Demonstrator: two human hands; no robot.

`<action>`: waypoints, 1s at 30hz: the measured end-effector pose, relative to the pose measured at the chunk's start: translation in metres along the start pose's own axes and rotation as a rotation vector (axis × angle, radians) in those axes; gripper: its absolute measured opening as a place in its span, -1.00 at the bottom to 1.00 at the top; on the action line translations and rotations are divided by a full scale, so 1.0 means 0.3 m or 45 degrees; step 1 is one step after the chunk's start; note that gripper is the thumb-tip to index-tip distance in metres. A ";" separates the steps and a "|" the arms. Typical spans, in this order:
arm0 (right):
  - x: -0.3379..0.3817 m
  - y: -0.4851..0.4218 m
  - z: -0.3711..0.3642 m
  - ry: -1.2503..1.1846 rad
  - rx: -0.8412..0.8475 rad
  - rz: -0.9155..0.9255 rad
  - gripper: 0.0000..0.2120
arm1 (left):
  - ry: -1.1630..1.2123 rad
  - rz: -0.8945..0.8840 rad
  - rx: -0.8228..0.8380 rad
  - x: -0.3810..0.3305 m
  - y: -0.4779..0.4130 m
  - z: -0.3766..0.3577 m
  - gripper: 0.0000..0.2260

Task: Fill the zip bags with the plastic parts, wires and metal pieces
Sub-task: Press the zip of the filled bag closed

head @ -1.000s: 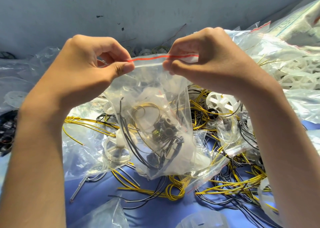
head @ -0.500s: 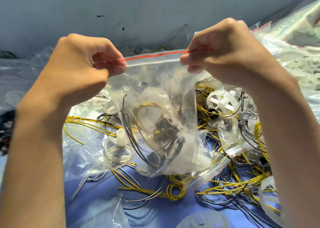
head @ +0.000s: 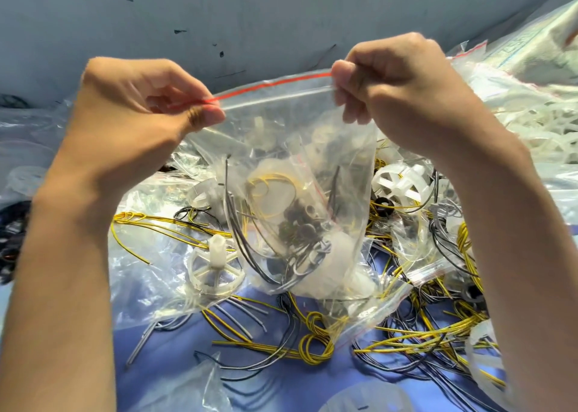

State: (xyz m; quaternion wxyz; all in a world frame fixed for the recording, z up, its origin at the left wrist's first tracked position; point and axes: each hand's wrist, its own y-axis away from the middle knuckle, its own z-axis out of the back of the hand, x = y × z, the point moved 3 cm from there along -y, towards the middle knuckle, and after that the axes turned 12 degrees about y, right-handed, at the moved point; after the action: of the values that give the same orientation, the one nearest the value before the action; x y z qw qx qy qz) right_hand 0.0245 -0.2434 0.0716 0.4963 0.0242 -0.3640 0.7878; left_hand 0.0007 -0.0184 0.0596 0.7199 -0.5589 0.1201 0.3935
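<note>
I hold a clear zip bag with a red strip along its top up over the work surface. My left hand pinches the left end of the zip strip between thumb and fingers. My right hand pinches the right end, a little higher. Inside the bag hang yellow and black wires, dark metal pieces and a white plastic part. The bag's bottom rests among the loose parts below.
Loose yellow wires and black wires lie on the blue surface. White plastic wheels and several empty or filled clear bags surround the spot. A grey wall stands behind.
My hands have drawn apart along the red zip strip, the right one sliding right and up. The bag's top now spans wider between them.
</note>
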 end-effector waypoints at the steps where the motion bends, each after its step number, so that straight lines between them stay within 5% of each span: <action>1: -0.001 0.000 0.001 -0.017 -0.021 -0.004 -0.66 | 0.011 -0.013 -0.009 -0.002 -0.002 0.002 -0.83; 5: -0.004 -0.002 0.005 -0.074 -0.135 -0.013 -0.69 | 0.156 0.107 0.004 0.017 -0.012 -0.004 -0.86; 11: -0.019 -0.011 0.001 -0.214 -0.164 -0.078 -0.58 | 0.396 0.532 0.463 0.096 0.011 -0.082 -0.02; 15: 0.003 -0.006 0.002 -0.665 -0.165 -0.060 -0.57 | 0.475 0.606 0.576 0.120 0.023 -0.138 0.16; 20: 0.003 -0.011 0.012 -1.208 -0.207 -0.247 -0.61 | 0.350 0.580 0.766 0.115 0.048 -0.172 -0.07; 23: -0.006 -0.013 0.016 -1.353 -0.246 -0.322 -0.64 | 0.374 0.520 0.718 0.090 0.043 -0.220 -0.59; 25: -0.013 -0.016 0.026 -1.163 -0.285 -0.299 -0.65 | 0.498 0.492 0.704 0.065 0.044 -0.254 -0.77; 30: -0.029 -0.016 0.024 -0.722 -0.262 -0.310 -0.80 | 0.383 0.400 0.393 0.066 0.009 -0.255 -0.63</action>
State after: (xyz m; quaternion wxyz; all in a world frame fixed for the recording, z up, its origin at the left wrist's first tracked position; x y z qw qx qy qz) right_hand 0.0303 -0.2532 0.0760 0.4655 0.2356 -0.5599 0.6437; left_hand 0.0323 -0.0784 0.0192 0.7008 -0.4692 0.3698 0.3899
